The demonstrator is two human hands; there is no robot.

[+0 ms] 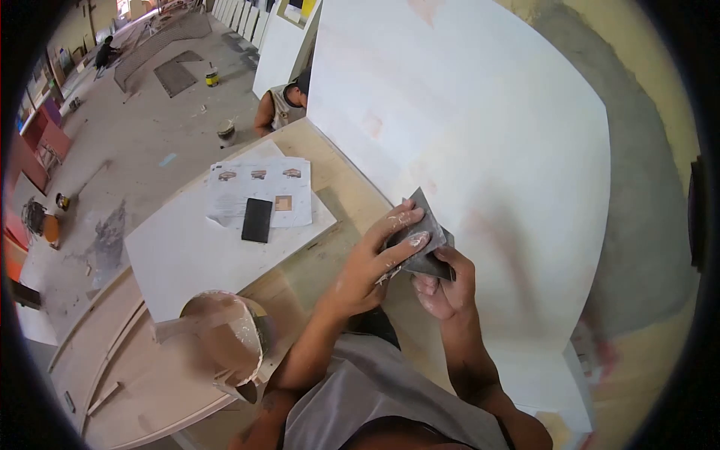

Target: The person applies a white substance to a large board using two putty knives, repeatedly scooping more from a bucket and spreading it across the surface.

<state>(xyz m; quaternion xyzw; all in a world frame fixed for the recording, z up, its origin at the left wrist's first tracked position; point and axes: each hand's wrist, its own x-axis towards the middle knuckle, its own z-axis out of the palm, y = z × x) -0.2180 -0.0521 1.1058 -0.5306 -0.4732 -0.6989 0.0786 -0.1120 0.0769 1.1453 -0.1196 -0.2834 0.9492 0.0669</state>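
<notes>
Thin flat grey sheets with sharp corners are held between my two hands in front of the white panel. My left hand point(382, 251) presses its fingers over the upper, lighter sheet point(427, 221); pale putty-like smears mark those fingers. My right hand point(450, 289) pinches the lower, darker sheet point(431, 264) between thumb and fingers. The sheets overlap, and it is unclear whether they are one folded piece or two. Left of my forearm stands a bucket point(259, 330) with pale putty-like material inside and on its rim.
The large curved white panel point(525, 150) rises ahead and right. A white board point(180, 255) bears printed paper point(225, 195) and a black phone-like rectangle point(257, 220). Another person point(283, 105) is beyond the panel's left edge. Tubs, including a yellow one point(212, 77), stand on the floor.
</notes>
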